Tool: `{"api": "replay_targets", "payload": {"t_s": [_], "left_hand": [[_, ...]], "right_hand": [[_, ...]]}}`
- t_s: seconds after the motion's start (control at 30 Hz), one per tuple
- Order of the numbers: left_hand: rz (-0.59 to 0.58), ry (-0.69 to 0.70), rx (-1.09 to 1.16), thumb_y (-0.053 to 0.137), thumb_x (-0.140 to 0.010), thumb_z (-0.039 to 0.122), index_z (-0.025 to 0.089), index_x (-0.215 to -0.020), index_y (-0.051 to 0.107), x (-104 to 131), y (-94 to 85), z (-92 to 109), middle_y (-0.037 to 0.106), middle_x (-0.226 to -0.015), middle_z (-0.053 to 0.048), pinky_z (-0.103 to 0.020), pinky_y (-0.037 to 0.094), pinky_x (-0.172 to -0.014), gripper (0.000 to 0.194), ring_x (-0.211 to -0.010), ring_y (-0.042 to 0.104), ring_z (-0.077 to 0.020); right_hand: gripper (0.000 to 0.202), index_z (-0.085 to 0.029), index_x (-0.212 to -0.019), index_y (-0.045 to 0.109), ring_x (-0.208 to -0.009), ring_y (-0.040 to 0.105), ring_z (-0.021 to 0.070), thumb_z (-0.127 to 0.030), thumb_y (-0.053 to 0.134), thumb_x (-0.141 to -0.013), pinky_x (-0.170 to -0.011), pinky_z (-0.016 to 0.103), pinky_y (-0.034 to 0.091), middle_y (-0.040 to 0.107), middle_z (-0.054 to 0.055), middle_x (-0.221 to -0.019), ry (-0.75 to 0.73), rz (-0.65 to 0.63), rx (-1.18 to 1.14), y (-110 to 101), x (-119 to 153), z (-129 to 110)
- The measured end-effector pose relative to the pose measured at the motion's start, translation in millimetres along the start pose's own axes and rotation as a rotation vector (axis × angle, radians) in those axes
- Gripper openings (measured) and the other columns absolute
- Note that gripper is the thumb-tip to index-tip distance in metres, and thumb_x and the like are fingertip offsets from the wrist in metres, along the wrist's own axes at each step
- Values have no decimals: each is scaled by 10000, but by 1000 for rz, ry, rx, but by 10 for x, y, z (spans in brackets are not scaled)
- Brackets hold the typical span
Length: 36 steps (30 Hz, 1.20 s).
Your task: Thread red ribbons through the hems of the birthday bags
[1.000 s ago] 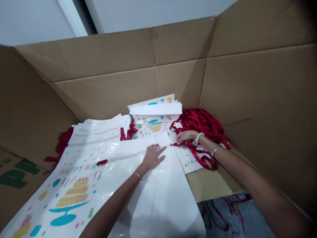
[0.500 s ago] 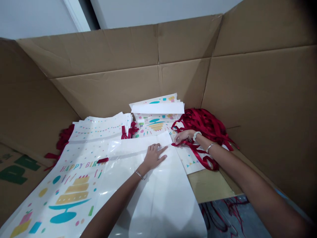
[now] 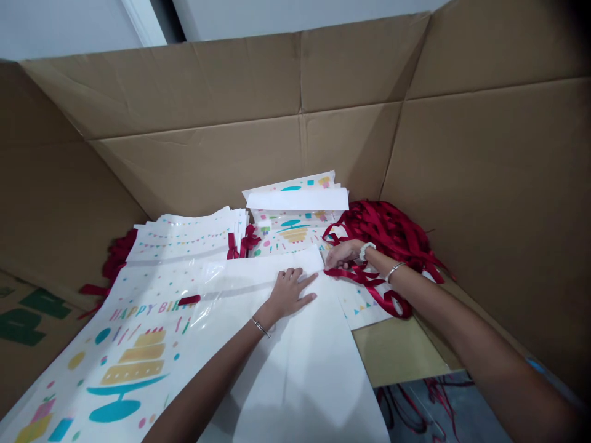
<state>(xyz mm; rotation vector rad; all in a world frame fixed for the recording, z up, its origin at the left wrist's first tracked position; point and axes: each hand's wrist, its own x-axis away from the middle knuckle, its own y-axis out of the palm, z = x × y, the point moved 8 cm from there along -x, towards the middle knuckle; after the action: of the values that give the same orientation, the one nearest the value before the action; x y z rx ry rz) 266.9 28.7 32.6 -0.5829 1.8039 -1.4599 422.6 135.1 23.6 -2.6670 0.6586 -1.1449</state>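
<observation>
My left hand (image 3: pixel 292 294) lies flat with fingers spread on a plain white sheet (image 3: pixel 318 357), which looks like the back of a printed paper. Its upper edge is folded over in a band. At that sheet's upper right corner, the fingers of my right hand (image 3: pixel 342 255) are pinched on a dark red ribbon (image 3: pixel 360 274), whose length trails right in loops. Under the white sheet, to the left, spreads a white birthday sheet (image 3: pixel 138 363) printed with a cake and lettering. A short piece of red ribbon (image 3: pixel 189 300) shows at the white sheet's left edge.
Tall cardboard walls (image 3: pixel 198 160) enclose the back and sides. A heap of red ribbons (image 3: pixel 388 231) sits at the back right, beside folded printed sheets (image 3: pixel 295 200). Stacked sheets with red bows (image 3: pixel 249 237) lie back left. Loose ribbons (image 3: pixel 406 409) lie below the cardboard ledge (image 3: pixel 397 354).
The view has shifted slightly. My right hand keeps its pinch on the ribbon at the sheet's corner, and my left hand stays flat on the sheet.
</observation>
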Motion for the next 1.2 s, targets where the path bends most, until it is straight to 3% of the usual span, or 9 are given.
{"api": "replay_targets", "payload": {"t_s": [0.1, 0.2, 0.4, 0.57, 0.7, 0.93, 1.1, 1.2], "left_hand": [[17, -6, 2, 327, -1007, 641, 370, -1550, 428, 11, 15, -1, 537, -1303, -124, -452, 353, -898, 616, -1109, 460, -307], [36, -11, 20, 340, -1006, 634, 376, -1546, 434, 19, 13, -2, 539, -1296, -121, -446, 353, -896, 605, -1108, 460, -304], [54, -19, 66, 350, -1007, 626, 362, -1549, 434, 18, 9, -5, 537, -1294, -126, -458, 351, -907, 609, -1118, 458, -308], [60, -43, 77, 384, -1002, 616, 378, -1547, 430, 24, 17, -17, 529, -1301, -118, -462, 347, -934, 596, -1130, 459, -307], [66, -45, 72, 392, -1002, 609, 380, -1542, 439, 28, 15, -14, 530, -1294, -116, -460, 348, -942, 589, -1144, 457, -308], [79, -46, 62, 403, -1006, 598, 386, -1542, 436, 33, 26, -16, 528, -1306, -119, -461, 349, -947, 578, -1178, 449, -311], [78, -51, 65, 396, -1007, 604, 385, -1542, 437, 39, 39, -19, 527, -1307, -118, -468, 344, -959, 579, -1196, 439, -314], [84, -52, 69, 397, -1007, 604, 391, -1543, 433, 41, 45, -23, 520, -1314, -114, -465, 344, -961, 578, -1199, 434, -312]], "right_hand": [[512, -137, -743, 559, -540, 522, 97, -533, 873, -660, -521, 219, 428, 556, -27, -583, 110, -17, -8, -70, 76, 212], [390, -136, -803, 616, -580, 582, 105, -411, 859, -672, -543, 202, 438, 625, -12, -627, 52, 15, 11, -133, 161, 295], [178, -154, -807, 653, -536, 489, 89, -293, 734, -731, -542, 216, 386, 588, -38, -598, -141, 127, 76, -37, 92, 82], [302, -152, -810, 659, -625, 476, 98, -445, 727, -792, -590, 228, 367, 598, -14, -702, -265, 305, 217, -51, 141, -75], [369, -152, -765, 655, -687, 501, 115, -514, 725, -794, -634, 233, 369, 629, 7, -750, -239, 362, 300, -27, 230, 54], [213, -159, -836, 631, -756, 554, 140, -293, 773, -752, -641, 223, 379, 679, 50, -890, -159, 546, 450, -37, 360, 92], [89, -165, -826, 648, -897, 617, 236, -230, 700, -797, -761, 295, 405, 689, 115, -971, -72, 683, 797, 66, 573, 11], [81, -157, -897, 644, -1107, 590, 318, -206, 667, -836, -909, 364, 392, 667, 181, -1112, -160, 838, 950, 160, 719, -134]]}}
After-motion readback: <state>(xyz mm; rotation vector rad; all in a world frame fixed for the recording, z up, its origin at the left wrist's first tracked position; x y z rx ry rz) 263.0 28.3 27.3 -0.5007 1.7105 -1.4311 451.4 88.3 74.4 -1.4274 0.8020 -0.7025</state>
